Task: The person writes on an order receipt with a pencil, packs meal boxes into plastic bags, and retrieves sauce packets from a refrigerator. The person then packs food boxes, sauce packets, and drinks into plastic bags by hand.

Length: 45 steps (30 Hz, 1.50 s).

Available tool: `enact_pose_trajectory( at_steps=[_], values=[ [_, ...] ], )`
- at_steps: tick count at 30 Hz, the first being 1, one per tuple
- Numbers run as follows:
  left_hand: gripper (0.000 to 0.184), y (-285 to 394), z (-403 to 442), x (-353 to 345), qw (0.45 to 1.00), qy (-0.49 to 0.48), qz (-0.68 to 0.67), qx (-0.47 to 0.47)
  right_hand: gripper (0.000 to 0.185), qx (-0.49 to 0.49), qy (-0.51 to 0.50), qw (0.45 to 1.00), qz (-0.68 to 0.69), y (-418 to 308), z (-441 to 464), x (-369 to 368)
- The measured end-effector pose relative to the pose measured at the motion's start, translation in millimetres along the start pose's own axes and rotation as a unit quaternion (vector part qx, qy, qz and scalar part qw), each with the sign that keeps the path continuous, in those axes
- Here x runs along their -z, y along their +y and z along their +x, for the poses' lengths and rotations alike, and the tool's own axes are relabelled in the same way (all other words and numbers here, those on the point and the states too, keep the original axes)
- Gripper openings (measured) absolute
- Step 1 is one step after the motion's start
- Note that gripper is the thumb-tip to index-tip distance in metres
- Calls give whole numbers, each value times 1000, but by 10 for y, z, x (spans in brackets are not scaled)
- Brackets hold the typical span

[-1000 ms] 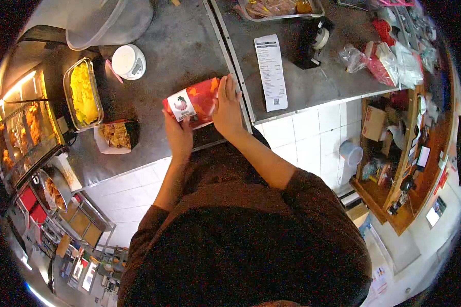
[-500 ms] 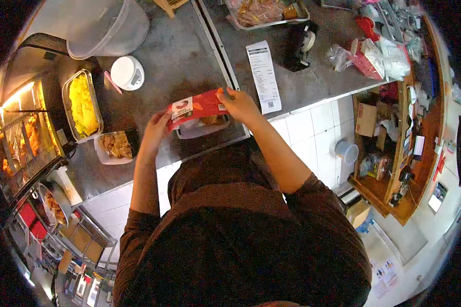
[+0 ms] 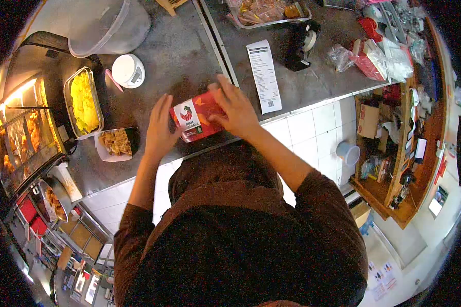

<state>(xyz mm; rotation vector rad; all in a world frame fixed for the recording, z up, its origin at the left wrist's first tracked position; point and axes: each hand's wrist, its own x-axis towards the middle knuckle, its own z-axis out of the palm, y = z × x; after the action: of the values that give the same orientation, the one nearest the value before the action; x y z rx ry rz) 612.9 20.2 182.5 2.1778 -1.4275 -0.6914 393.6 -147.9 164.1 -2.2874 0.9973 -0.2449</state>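
Note:
A red printed food box [image 3: 198, 116] with a white logo panel lies near the front edge of the dark counter [image 3: 174, 56]. Beside its left end is my left hand [image 3: 161, 125], fingers apart and holding nothing. My right hand [image 3: 234, 110] rests at the box's right end, fingers spread, the thumb near its top. To the left stands an open box of fried food [image 3: 115, 144]. Next to that is a glass dish of yellow food [image 3: 84, 102].
A round white scale [image 3: 128, 70] and a large clear tub [image 3: 107, 30] stand at the back left. Across the counter seam lie a long receipt [image 3: 264, 77], a black tape dispenser [image 3: 301, 46] and plastic bags [image 3: 379, 59]. A lit food warmer [image 3: 28, 128] is far left.
The red box was held tilted half a second ago, with food visible beneath it; now its printed face lies flat over that spot. My left hand has come off it and its fingers are apart.

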Motion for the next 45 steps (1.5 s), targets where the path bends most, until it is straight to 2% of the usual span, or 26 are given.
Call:
enact_pose_trajectory(
  at_steps=[1, 2, 3, 4, 6, 7, 10, 12, 14, 17, 23, 25, 29, 31, 32, 34, 35, 37, 38, 39, 40, 41, 42, 43, 44, 45],
  values=[
    [102, 106, 89, 50, 986, -32, 115, -116, 77, 157, -92, 980, -77, -71, 108, 170],
    [102, 125, 120, -20, 986, -33, 113, -115, 81, 305, -181, 923, -149, -73, 167, 248],
    [109, 131, 142, -100, 982, -98, 125, -99, 87, 338, -232, 897, -166, 54, 198, 87],
    [115, 146, 160, -151, 974, -161, 138, -83, 87, 338, -231, 897, -167, 134, 209, -57],
    [112, 169, 175, -192, 973, -150, 153, -89, 88, 414, -205, 879, -122, 182, 304, -186],
    [109, 125, 163, -225, 965, -168, 172, -105, 73, 429, -218, 862, -159, 173, 300, -182],
    [103, 17, 99, -241, 953, -190, 184, -148, 67, 476, -174, 840, -192, 270, 261, -349],
    [100, 2, 43, -322, 950, -187, 176, -177, 66, 461, -150, 855, -184, 336, 135, -507],
    [102, 2, -56, -486, 939, -95, 269, -190, 65, 446, -122, 868, -179, 323, 36, -487],
    [103, 19, -109, -577, 940, -78, 270, -192, 66, 404, -168, 877, -198, 347, -66, -296],
    [98, -43, -88, -552, 955, -106, 202, -188, 63, 464, -201, 855, -117, 507, 79, -203],
    [97, -106, -57, -570, 954, -101, 200, -199, 61, 498, -149, 828, -211, 543, 98, -278],
    [97, -150, -36, -597, 955, -87, 182, -215, 58, 467, -199, 851, -133, 647, 56, -392],
    [98, -120, -30, -602, 957, -85, 184, -209, 56, 518, -139, 834, -131, 701, 13, -295],
    [100, -104, -46, -597, 958, -83, 187, -202, 56, 520, -141, 833, -129, 699, -3, -267],
    [99, 183, -59, -592, 969, -56, 178, -164, 57, 465, -196, 863, -35, 617, 18, -147],
    [98, 300, -36, -598, 976, -31, 171, -131, 57, 466, -194, 862, -34, 572, 57, -39],
    [99, 263, -3, -730, 976, -10, 186, -110, 63, 249, -193, 947, -58, 426, 199, 369],
    [100, 243, 12, -795, 976, 11, 197, -89, 62, 165, 4, 986, -20, 558, 262, 463],
    [99, 263, 55, -829, 977, 62, 184, -94, 53, 48, 265, 963, 19, 771, 322, 642],
    [99, 292, 78, -871, 976, 59, 187, -94, 41, -84, 393, 914, 46, 1091, 446, 762],
    [98, 327, 120, -916, 976, 98, 185, -58, 44, -156, 525, 833, 76, 1471, 529, 765],
    [97, 369, 163, -961, 974, 135, 181, -23, 49, -292, 427, 819, 249, 1666, 602, 978],
    [93, 436, 228, -973, 971, 156, 183, -16, 54, -411, 305, 756, 408, 1799, 646, 1162],
    [93, 478, 287, -964, 971, 153, 183, -20, 54, -413, 309, 753, 408, 1947, 708, 1210],
    [93, 515, 348, -963, 973, 143, 180, 11, 57, -419, 230, 753, 452, 2034, 807, 1271]
  ],
)
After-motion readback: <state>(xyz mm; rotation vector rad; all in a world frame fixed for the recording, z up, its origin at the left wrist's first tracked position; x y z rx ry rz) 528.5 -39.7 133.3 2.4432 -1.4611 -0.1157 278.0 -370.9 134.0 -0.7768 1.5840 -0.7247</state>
